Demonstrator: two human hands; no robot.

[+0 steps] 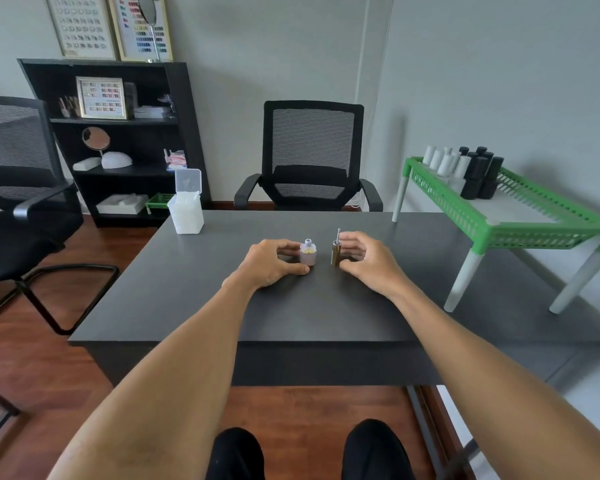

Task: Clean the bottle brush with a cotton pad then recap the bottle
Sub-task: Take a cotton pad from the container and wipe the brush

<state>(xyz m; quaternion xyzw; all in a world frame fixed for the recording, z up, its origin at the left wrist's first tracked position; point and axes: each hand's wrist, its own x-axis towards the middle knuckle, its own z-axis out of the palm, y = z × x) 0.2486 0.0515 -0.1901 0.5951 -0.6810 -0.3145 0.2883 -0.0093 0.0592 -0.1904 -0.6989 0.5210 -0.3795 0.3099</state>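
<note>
Grey walls close off a small room with a wooden floor, and a dark grey counter (326, 306) fills the middle of the view, its near edge running just above the person's knees. Near the middle of the counter, well back from every edge, stands the small pale pink bottle (308, 255), upright and uncapped, its threaded neck bare. The left hand (274, 263) curls round it from the left, thumb touching the base and fingers behind the glass. Just beside it on the right, apart from it by a narrow gap, the gold cap (335, 252) stands on its end with the thin brush (338, 233) pointing up. The right hand (364, 261) pinches the cap between thumb and fingers.

At the far left corner of the counter, close to the edge, a clear box of cotton pads (185, 211) stands with its lid flipped up. Bare surface lies between that box and the left hand, and a broad bare stretch runs from both hands toward the near edge. On the right a green rack (499, 216) on white legs stands on the counter, carrying white and black bottles at its far end; its nearest legs are well apart from the right hand. A black mesh chair (312, 157) faces the far edge, another sits at the left, and a black shelf unit (118, 140) stands against the wall.
</note>
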